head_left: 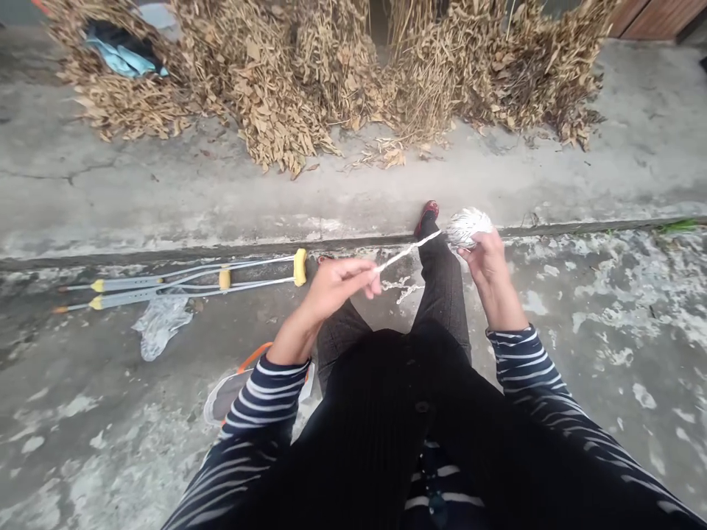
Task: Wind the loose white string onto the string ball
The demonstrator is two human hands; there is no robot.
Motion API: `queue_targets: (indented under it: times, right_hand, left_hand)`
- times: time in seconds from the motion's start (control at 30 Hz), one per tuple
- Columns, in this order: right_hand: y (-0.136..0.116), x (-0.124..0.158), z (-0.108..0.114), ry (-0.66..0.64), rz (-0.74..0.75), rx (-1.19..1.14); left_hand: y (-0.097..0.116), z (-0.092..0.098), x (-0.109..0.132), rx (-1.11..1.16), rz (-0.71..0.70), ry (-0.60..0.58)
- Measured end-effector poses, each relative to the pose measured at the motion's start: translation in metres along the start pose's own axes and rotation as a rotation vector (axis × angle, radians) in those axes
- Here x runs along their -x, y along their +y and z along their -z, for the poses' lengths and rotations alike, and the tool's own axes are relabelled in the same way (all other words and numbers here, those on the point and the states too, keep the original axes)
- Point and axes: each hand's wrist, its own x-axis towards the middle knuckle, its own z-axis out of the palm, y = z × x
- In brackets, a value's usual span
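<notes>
A taut white strand [412, 249] runs between the two hands above the person's lap. Its long axis slants from near left up to far right, the far end meeting the ball of white twine [467, 224] and the near end disappearing into the left fingertips.

The left hand [336, 283] is closed in a pinch on the strand, knuckles up, forearm reaching forward out of a striped sleeve. The right hand [486, 258] is raised a little farther out, wrist bent back. Its fingers curl around the underside of the ball and grip it, so the ball sits above the hand, just right of the outstretched leg [442, 287] in dark trousers. A red shoe [426, 215] shows at the far end of that leg, just left of the ball.

On the concrete ground [607, 309] to the left lies a pair of crutches [193, 283], lengthwise left to right, with a crumpled clear plastic scrap [160, 324] just near them. Heaps of dry brown plants [309, 81] line the far side, and a blue cloth [124, 55] rests in the far left heap.
</notes>
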Motion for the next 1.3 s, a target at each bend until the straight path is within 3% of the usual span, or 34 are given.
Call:
queue_targets:
  times: [0.1, 0.2, 0.27, 0.33, 0.47, 0.57, 0.73, 1.0, 1.3]
  right_hand:
    - [-0.018, -0.003, 0.002, -0.207, -0.011, -0.151]
    - [-0.033, 0.002, -0.002, -0.414, -0.058, -0.208]
    - [-0.036, 0.008, -0.007, -0.505, -0.109, -0.176]
    - [-0.035, 0.014, -0.012, -0.559, -0.176, -0.128]
    - [-0.026, 0.024, -0.018, -0.615, -0.245, -0.060]
    - [-0.026, 0.029, -0.018, -0.683, -0.242, -0.056]
    - [-0.027, 0.028, -0.013, -0.688, -0.238, -0.017]
    - [-0.017, 0.023, -0.012, -0.616, -0.277, -0.023]
    - [-0.039, 0.023, -0.023, -0.605, -0.211, -0.052]
  left_hand:
    - [-0.043, 0.003, 0.002, -0.130, 0.210, -0.054]
    - [-0.083, 0.000, -0.013, -0.291, 0.308, 0.152]
    - [-0.092, -0.007, -0.029, -0.312, 0.285, 0.223]
    - [-0.083, -0.018, -0.047, -0.253, 0.190, 0.212]
    - [-0.043, -0.044, -0.083, 0.020, -0.084, 0.096]
    - [-0.027, -0.059, -0.100, 0.213, -0.162, -0.010]
    - [-0.032, -0.068, -0.100, 0.242, -0.087, -0.010]
    - [-0.020, -0.053, -0.098, 0.134, -0.057, 0.038]
    - [-0.042, -0.047, -0.099, 0.116, 0.097, 0.054]
